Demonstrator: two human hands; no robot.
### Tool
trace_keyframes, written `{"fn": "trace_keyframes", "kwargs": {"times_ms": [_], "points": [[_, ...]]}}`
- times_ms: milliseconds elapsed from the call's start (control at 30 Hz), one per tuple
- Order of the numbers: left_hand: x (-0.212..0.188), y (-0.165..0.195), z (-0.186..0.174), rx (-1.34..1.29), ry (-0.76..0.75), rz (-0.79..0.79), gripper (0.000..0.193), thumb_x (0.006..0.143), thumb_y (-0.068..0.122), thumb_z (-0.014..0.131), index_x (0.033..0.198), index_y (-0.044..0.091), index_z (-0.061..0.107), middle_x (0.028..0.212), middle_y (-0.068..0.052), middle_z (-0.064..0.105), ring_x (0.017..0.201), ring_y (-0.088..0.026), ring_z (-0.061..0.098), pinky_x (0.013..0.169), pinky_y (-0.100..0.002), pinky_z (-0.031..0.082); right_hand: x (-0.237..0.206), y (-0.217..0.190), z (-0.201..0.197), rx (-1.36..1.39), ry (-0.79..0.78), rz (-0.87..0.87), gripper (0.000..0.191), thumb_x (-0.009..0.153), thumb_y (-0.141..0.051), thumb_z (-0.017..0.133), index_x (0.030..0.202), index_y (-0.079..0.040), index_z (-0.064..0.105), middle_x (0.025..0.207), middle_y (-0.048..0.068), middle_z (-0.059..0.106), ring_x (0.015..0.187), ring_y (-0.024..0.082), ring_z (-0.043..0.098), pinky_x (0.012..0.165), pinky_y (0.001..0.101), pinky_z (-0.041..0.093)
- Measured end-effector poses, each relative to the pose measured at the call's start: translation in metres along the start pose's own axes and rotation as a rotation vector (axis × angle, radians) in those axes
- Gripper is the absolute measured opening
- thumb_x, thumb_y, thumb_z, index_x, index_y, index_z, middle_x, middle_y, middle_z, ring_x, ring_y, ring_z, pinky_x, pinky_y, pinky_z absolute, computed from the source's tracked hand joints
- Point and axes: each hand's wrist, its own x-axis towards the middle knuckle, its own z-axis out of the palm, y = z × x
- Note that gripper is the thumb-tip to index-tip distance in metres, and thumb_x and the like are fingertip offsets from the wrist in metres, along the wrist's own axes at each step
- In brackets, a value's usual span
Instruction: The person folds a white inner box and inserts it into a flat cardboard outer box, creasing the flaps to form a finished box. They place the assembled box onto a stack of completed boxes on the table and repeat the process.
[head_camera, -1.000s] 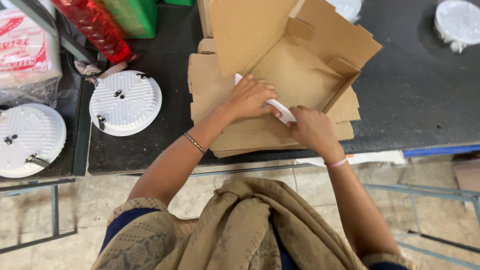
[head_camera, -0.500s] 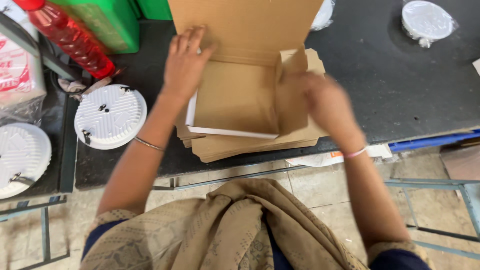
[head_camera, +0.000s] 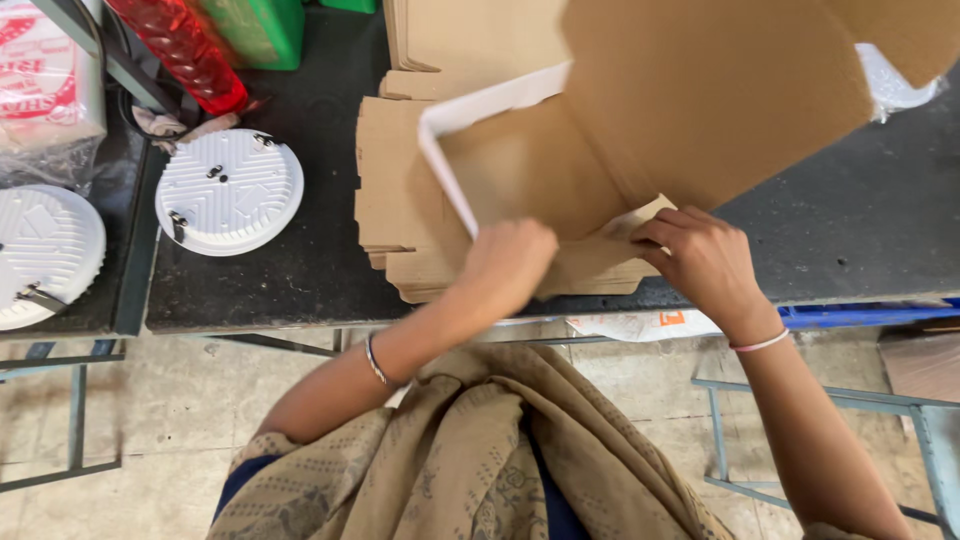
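Overhead view down onto a black worktable (head_camera: 850, 230), metal frames and tiled floor below its near edge.

Across the table's middle, a part-folded brown cardboard box (head_camera: 700, 100), now tipped up and much closer to the camera than half a second ago. Filling the upper right of the view with one broad panel raised, its white-faced edge (head_camera: 445, 160) running in an angle down the left side. Half a second ago lying lower and flatter, with one flap held up at the back. Resting over a stack of flat cardboard blanks (head_camera: 400, 170), itself near the table's front edge.

Below the table edge, a tan patterned scarf (head_camera: 480, 450) draped over the person's chest.

Left of the stack, well apart from it, a white round ribbed disc with metal clips (head_camera: 228, 190); a second like it (head_camera: 40, 250) at the far left on a lower shelf. Behind them a red plastic bottle (head_camera: 180, 45) and a green container (head_camera: 260, 30).

Left hand (head_camera: 510, 260) moved from the far flap to the near left corner of the box, fingers curled shut against the cardboard just below the end of the white edge. Right hand (head_camera: 705, 260) at the near right, fingers bent and pressing on a small lower flap, thumb hidden. Both hands now low on the box's near side, which suggests work on the front wall with the rear panel already raised.

Thin metal bangle (head_camera: 374, 358) on the left wrist, pale pink band (head_camera: 760, 343) on the right.
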Motion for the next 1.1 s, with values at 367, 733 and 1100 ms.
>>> {"fn": "trace_keyframes", "kwargs": {"times_ms": [367, 733, 1100], "points": [[0.002, -0.01, -0.012, -0.032, 0.277, 0.061, 0.016, 0.079, 0.001, 0.059, 0.09, 0.005, 0.07, 0.099, -0.015, 0.069, 0.098, -0.038, 0.068, 0.077, -0.049, 0.056, -0.001, -0.001, -0.004, 0.092, 0.07, -0.057, 0.049, 0.083, -0.005, 0.069, 0.131, -0.011, 0.066, 0.131, 0.009, 0.068, 0.113, 0.032, 0.067, 0.089, 0.0426, 0.056], [-0.007, 0.011, -0.027, -0.082, 0.152, 0.043, 0.048, 0.075, 0.034, 0.079, 0.102, -0.005, 0.072, 0.102, -0.019, 0.067, 0.102, -0.038, 0.063, 0.079, -0.047, 0.054, 0.024, -0.001, -0.007, 0.021, -0.111, -0.081, 0.052, 0.085, 0.005, 0.06, 0.131, -0.018, 0.069, 0.11, 0.01, 0.074, 0.106, 0.031, 0.07, 0.088, 0.0418, 0.057], [0.074, -0.062, 0.002, -0.096, -0.282, -0.11, 0.046, 0.087, 0.043, 0.08, 0.1, -0.001, 0.076, 0.1, -0.025, 0.072, 0.099, -0.04, 0.07, 0.087, -0.047, 0.055, 0.084, 0.072, 0.025, 0.15, -0.46, 0.075, 0.043, 0.093, -0.007, 0.062, 0.136, -0.008, 0.062, 0.125, 0.021, 0.069, 0.116, 0.04, 0.064, 0.097, 0.0474, 0.051]]}}
